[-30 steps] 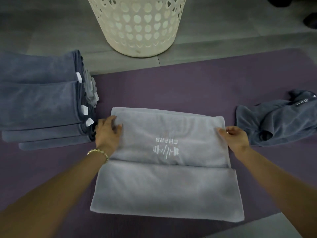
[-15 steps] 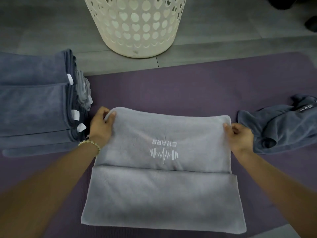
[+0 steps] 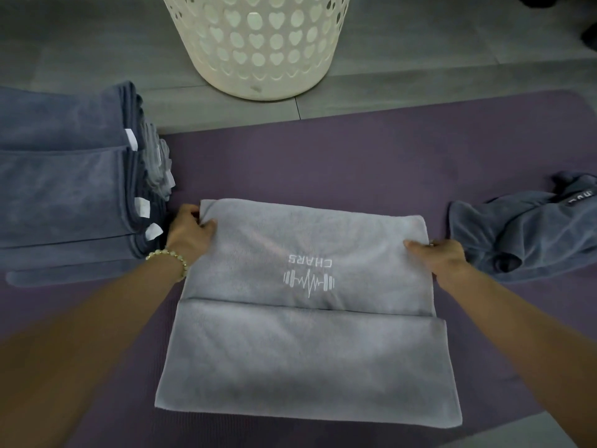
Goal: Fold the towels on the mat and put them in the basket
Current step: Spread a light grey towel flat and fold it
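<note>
A light grey towel (image 3: 303,360) with a white CHARS logo lies on the purple mat (image 3: 323,163), its far part folded over toward me. My left hand (image 3: 190,232) pinches the far left corner of the folded layer. My right hand (image 3: 441,253) grips the right edge of that layer, thumb on top. A cream basket (image 3: 258,43) with heart-shaped holes stands on the floor beyond the mat. A crumpled dark grey towel (image 3: 523,234) lies on the mat to the right.
A stack of several folded blue-grey towels (image 3: 64,185) with white tags sits at the left, partly on the mat. Grey floor tiles (image 3: 80,43) lie beyond the mat. A dark object (image 3: 589,37) shows at the top right edge.
Both hands shifted from resting on the folded layer's sides to holding its far corners, and the right hand has since slid back down the right edge. The towel's far edge looks straighter.
</note>
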